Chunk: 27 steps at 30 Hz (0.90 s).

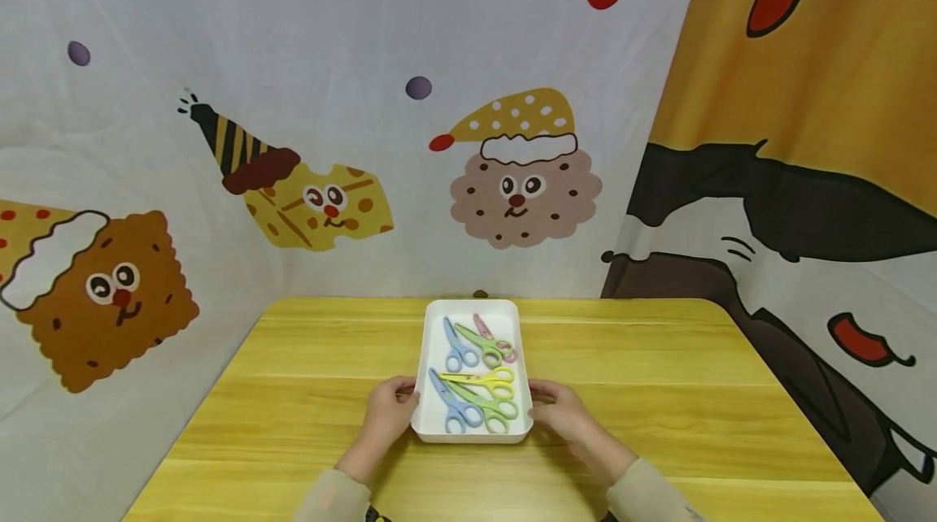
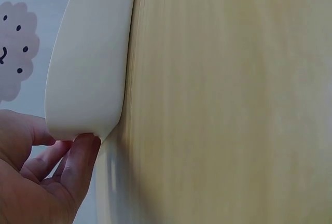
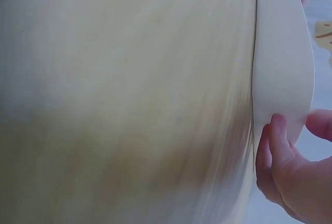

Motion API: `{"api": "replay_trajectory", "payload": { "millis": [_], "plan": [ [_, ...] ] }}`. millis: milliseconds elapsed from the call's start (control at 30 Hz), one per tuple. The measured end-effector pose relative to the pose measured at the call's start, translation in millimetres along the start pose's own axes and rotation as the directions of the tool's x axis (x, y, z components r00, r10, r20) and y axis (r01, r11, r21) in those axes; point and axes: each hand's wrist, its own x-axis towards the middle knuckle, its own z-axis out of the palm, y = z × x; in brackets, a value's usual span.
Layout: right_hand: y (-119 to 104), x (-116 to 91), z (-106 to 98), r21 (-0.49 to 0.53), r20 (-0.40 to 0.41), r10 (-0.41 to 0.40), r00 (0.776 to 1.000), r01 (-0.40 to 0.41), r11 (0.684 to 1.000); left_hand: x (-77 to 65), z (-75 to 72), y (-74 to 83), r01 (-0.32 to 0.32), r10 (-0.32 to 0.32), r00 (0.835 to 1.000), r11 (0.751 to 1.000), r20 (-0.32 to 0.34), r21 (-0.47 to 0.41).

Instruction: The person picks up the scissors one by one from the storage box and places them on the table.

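A white rectangular tray (image 1: 470,437) rests on the table with several pairs of children's scissors inside. Toward its far end lie blue scissors (image 1: 462,358), green scissors (image 1: 491,355) and pink scissors (image 1: 481,327). Nearer me, yellow scissors (image 1: 501,382) overlap another green pair and another blue pair (image 1: 455,408). My left hand (image 1: 391,406) grips the tray's left side, thumb up by the rim and fingertips at the lower edge. On the opposite side my right hand (image 1: 562,411) holds it, thumb at the rim and fingers against the wall (image 3: 282,53).
The wooden table (image 1: 659,392) extends to both sides of the tray, its back edge just behind it. A white cloth (image 1: 351,18) printed with cartoon figures hangs behind and along the left; an orange and dark printed part (image 1: 842,83) hangs at right.
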Motion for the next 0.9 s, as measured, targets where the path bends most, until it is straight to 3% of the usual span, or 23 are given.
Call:
{"api": "replay_trajectory", "payload": {
  "millis": [333,900],
  "plan": [
    [3.2,-0.8,-7.0,0.002,-0.051,-0.002,0.999,0.002,1.0,1.9,11.3,-2.4,0.042,-0.042,0.999,0.999,0.011,0.006],
    [4.6,-3.9,-21.8,-0.011,-0.076,0.019,0.997,-0.019,1.0,0.2,25.7,7.1,0.045,-0.044,0.999,0.999,0.032,-0.021]
  ]
}}
